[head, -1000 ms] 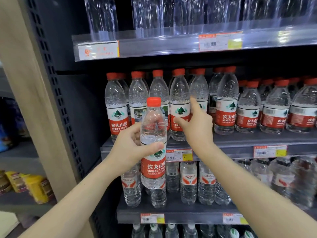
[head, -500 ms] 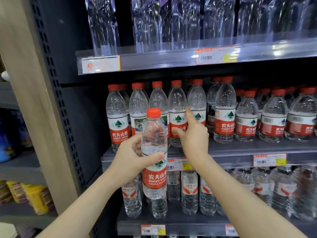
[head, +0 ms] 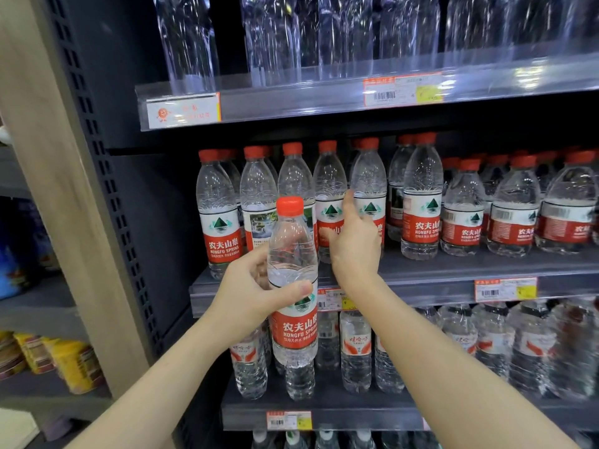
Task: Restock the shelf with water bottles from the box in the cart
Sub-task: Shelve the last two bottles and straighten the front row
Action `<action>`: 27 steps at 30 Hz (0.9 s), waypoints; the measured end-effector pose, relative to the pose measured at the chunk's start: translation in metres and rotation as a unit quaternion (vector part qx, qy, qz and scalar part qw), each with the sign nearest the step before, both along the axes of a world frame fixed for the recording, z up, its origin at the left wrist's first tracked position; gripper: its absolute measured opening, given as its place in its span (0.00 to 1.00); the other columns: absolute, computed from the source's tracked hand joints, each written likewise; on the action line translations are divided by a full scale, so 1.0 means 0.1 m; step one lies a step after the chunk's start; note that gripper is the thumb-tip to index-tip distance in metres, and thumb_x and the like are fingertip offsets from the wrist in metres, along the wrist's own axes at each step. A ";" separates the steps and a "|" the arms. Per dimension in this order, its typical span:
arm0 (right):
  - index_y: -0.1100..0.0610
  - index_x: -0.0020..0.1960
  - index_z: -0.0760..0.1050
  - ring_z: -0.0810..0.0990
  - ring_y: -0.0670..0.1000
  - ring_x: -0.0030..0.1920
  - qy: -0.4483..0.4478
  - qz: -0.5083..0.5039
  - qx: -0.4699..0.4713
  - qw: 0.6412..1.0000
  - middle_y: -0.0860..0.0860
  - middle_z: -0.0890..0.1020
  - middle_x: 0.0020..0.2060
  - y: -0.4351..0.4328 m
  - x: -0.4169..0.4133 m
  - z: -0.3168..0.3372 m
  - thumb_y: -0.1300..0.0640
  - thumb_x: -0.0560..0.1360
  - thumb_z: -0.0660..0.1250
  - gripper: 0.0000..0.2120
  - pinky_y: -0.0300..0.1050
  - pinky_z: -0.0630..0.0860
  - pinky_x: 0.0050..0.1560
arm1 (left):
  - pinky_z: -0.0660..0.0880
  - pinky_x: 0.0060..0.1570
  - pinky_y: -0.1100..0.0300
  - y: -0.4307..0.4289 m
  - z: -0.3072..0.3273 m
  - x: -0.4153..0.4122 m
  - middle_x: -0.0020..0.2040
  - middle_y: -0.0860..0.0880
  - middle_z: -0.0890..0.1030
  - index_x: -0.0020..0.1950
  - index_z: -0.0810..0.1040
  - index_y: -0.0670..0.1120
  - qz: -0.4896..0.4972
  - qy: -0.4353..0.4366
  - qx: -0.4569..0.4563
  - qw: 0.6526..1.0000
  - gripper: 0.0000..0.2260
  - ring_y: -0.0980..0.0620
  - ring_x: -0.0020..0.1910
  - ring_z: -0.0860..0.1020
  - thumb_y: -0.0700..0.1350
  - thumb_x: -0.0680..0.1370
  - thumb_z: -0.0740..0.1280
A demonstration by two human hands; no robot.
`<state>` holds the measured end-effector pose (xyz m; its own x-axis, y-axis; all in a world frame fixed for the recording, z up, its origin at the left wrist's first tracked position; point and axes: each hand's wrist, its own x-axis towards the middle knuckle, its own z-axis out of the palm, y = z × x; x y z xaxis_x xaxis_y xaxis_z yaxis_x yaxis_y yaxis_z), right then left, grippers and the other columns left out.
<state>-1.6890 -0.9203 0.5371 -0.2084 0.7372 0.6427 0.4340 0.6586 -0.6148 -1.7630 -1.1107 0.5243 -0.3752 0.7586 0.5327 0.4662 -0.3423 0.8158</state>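
Gripping bottle (head: 293,254) upright: left hand (head: 249,286) | right hand (head: 353,241) outstretched, seemingly touching shelved bottles (head: 369,176)

Clear glossy plastic bottle (head: 292,254); matt dark shelf (head: 453,280); wood-look post (head: 64,189).

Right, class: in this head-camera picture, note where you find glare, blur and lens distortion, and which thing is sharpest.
Head view: glare on the clear rail of the top shelf; the clear bottles above it streak with blur, as do lower-shelf bottles at far right; the wooden post leans, probably wide-angle distortion; sharpest is the held bottle.
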 end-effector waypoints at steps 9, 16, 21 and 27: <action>0.52 0.84 0.54 0.83 0.61 0.58 -0.049 -0.032 0.004 0.998 0.56 0.69 0.77 0.07 -0.11 0.02 0.60 0.81 0.68 0.36 0.52 0.80 0.52 | 0.82 0.55 0.58 0.01 -0.04 0.00 0.60 0.53 0.87 0.69 0.79 0.51 0.006 -0.009 0.009 1.000 0.29 0.52 0.60 0.85 0.40 0.69 0.79; 0.54 0.84 0.54 0.84 0.61 0.53 -0.082 -0.059 0.013 0.995 0.59 0.77 0.70 0.08 -0.16 0.02 0.62 0.81 0.66 0.36 0.51 0.80 0.45 | 0.83 0.57 0.56 0.03 -0.02 -0.03 0.61 0.53 0.87 0.71 0.78 0.49 0.004 -0.018 0.009 1.000 0.31 0.52 0.60 0.85 0.41 0.69 0.83; 0.54 0.84 0.52 0.84 0.62 0.52 -0.111 -0.073 0.021 0.991 0.57 0.80 0.66 0.07 -0.15 0.03 0.60 0.83 0.65 0.34 0.50 0.74 0.42 | 0.83 0.57 0.56 0.03 -0.02 -0.02 0.61 0.54 0.86 0.71 0.78 0.51 0.004 -0.017 0.012 1.000 0.33 0.52 0.61 0.85 0.47 0.67 0.81; 0.52 0.84 0.53 0.83 0.61 0.54 -0.104 -0.054 0.020 0.993 0.56 0.77 0.70 0.10 -0.13 0.04 0.54 0.83 0.65 0.34 0.49 0.72 0.42 | 0.83 0.54 0.57 0.02 -0.04 -0.01 0.58 0.54 0.87 0.66 0.80 0.55 0.019 -0.019 0.027 0.999 0.29 0.52 0.58 0.86 0.45 0.67 0.82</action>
<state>-1.7018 -0.9102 0.5407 -0.2610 0.7368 0.6237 0.6177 0.6240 -0.4786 -1.7636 -1.1083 0.5202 -0.4244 0.7134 0.5576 0.4484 -0.3695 0.8139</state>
